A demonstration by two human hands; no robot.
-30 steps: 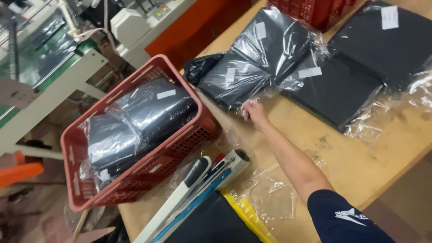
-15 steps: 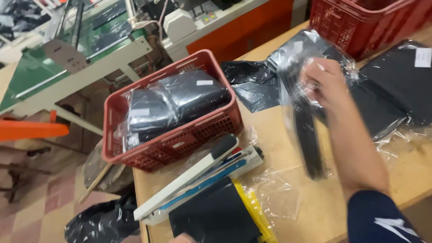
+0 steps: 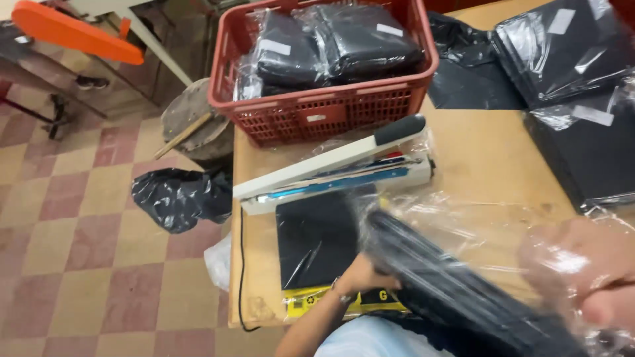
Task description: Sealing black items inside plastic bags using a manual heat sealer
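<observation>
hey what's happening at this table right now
A person holds a black garment in a clear plastic bag with both hands: the left hand grips its near end, the right hand the other, blurred behind the plastic. On the wooden table lie a white heat sealer with its arm raised, a red crate of bagged dark garments, and more bagged pieces at the far right.

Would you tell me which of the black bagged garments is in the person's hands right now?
The blurred black garment in clear plastic at the front, held between the left hand and right hand. The other bagged packs lie in the red plastic basket or on the wooden table.
</observation>
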